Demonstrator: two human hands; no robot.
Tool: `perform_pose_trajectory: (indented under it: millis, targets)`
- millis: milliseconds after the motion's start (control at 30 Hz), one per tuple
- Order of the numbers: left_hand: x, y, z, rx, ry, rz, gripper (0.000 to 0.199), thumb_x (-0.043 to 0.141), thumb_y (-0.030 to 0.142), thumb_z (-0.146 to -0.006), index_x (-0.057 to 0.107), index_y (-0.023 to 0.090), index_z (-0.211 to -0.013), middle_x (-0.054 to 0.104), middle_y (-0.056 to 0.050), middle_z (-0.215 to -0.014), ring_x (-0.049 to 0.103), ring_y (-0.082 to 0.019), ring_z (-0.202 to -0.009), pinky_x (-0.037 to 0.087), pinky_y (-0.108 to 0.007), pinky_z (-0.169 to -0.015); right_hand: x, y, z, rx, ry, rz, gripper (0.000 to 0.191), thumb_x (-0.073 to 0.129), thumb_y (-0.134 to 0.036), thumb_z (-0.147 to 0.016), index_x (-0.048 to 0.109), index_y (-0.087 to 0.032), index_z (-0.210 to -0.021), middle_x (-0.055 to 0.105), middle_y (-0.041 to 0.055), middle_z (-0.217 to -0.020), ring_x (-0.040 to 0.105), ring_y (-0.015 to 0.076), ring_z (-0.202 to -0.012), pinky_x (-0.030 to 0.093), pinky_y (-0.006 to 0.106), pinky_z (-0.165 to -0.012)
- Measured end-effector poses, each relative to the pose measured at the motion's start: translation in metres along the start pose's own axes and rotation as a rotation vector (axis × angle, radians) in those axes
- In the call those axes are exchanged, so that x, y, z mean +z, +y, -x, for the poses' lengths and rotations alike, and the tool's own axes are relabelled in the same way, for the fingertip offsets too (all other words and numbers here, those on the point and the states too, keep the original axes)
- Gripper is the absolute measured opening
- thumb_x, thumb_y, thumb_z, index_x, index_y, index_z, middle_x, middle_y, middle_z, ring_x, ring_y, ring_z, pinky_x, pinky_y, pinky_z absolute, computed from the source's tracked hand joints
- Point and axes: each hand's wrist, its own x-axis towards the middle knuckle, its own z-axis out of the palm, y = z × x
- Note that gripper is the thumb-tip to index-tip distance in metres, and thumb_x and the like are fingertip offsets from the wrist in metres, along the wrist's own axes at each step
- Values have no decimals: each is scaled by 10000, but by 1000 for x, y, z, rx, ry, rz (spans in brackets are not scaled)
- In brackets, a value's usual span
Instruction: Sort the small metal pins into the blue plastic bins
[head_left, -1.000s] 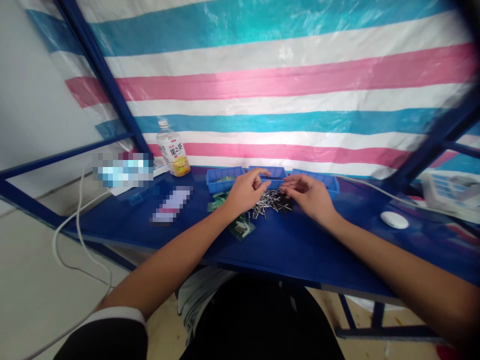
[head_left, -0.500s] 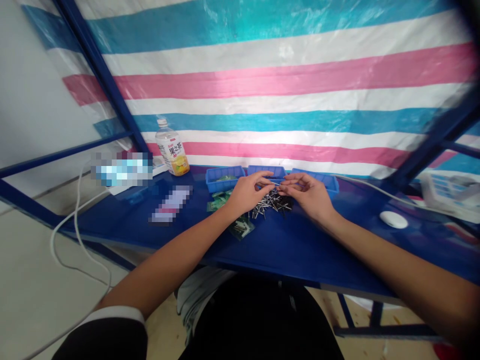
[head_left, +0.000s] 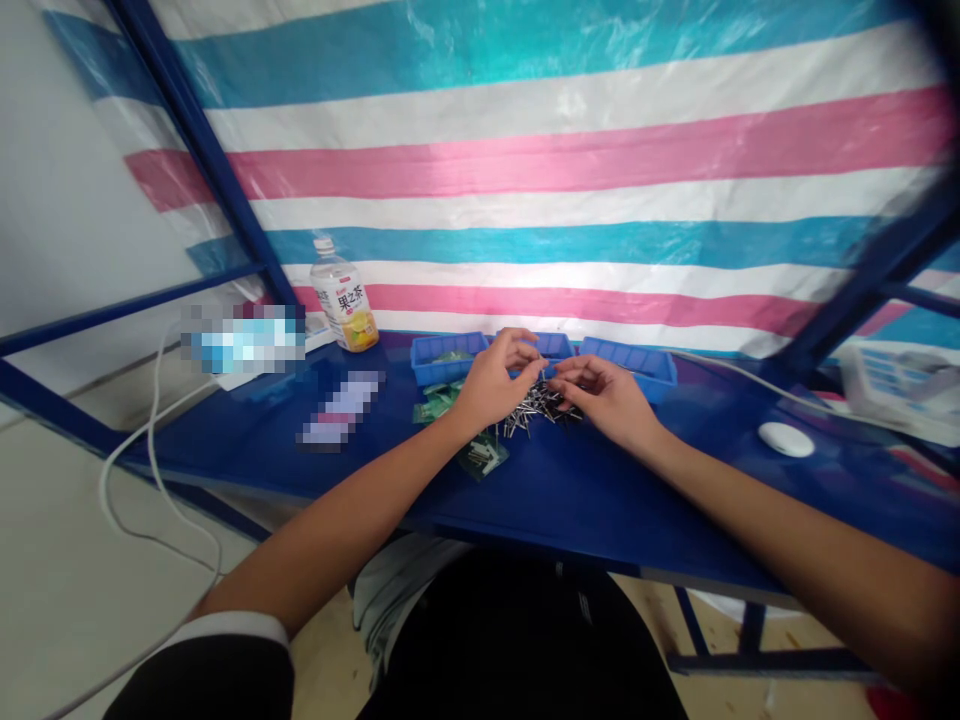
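Observation:
Above a pile of thin metal pins, silver and black, both hands are raised close together. My left hand has thumb and index finger pinched at a small thin piece, which looks like one of the pins. Just to its right, my right hand is closed, its fingertips together over the dark side of the pile. Whatever those fingertips hold is too small to make out. Green packets lie left of the pile, partly behind my left wrist. A clear bag with pins lies in front of them.
Behind the hands stand blue bins, a left bin, a middle bin and a right bin. A drink bottle stands at the back left. A white oval object and a cable lie to the right.
The hands have tilted and drawn slightly apart at the fingertips. My right hand has moved a little down and left, uncovering more of the right bin. The thin piece no longer spans both hands.

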Motion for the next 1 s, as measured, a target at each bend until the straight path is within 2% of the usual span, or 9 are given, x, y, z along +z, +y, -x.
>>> perform_pose_trajectory:
  millis: [100, 200, 333, 500, 600, 800, 1000]
  targets:
    - [2, -2, 0, -66, 32, 107, 323, 632, 279, -1045, 475, 255, -1327, 715, -88, -1169, 793, -198, -912, 668, -351, -804, -1, -3, 1, 3, 9, 62, 358, 843, -496, -855, 703, -232, -1053, 758, 32, -882, 668, 157, -669, 615, 350, -635]
    - [0, -4, -2, -85, 30, 89, 339, 638, 287, -1044, 483, 260, -1344, 712, -98, -1180, 780, -190, -845, 652, -336, -706, -4, -4, 0, 0, 19, 89, 377, 827, -514, -866, 701, -223, -1071, 716, 16, -839, 617, 144, -641, 570, 318, -578]
    - [-5, -6, -4, -25, 2, -92, 275, 702, 237, -991, 599, 239, -1246, 785, -77, -1075, 764, -215, -924, 625, -377, -804, -8, -2, -1, -40, 53, 140, 411, 793, -544, -892, 690, -223, -1127, 696, 26, -885, 621, 163, -700, 543, 309, -564]
    - [-6, -6, -3, -14, -68, -188, 353, 713, 206, -961, 607, 235, -1296, 813, -62, -1076, 747, -183, -846, 613, -366, -801, -9, 0, 1, -192, 25, 404, 299, 692, -477, -979, 746, -238, -1150, 736, 70, -984, 693, 230, -896, 570, 377, -721]
    - [-5, -7, -1, 22, -98, -177, 405, 702, 201, -961, 572, 234, -1343, 807, -66, -1100, 758, -180, -873, 629, -370, -836, -8, -1, 3, -236, -38, 530, 237, 658, -432, -998, 773, -246, -1089, 740, 62, -939, 687, 221, -825, 546, 379, -699]
    - [-2, -6, 1, 52, -151, -83, 535, 697, 172, -957, 513, 246, -1454, 802, -81, -1140, 778, -200, -1000, 653, -397, -958, -8, 4, 4, -212, -98, 540, 211, 668, -416, -986, 773, -250, -1064, 753, 44, -917, 675, 203, -747, 524, 366, -679]
    - [1, -7, 2, 24, -157, 5, 546, 731, 219, -971, 538, 252, -1481, 804, -94, -1160, 788, -218, -1048, 652, -425, -1013, -10, 3, 2, -219, -114, 517, 223, 639, -425, -1008, 765, -243, -984, 754, 43, -932, 670, 220, -817, 501, 382, -749]
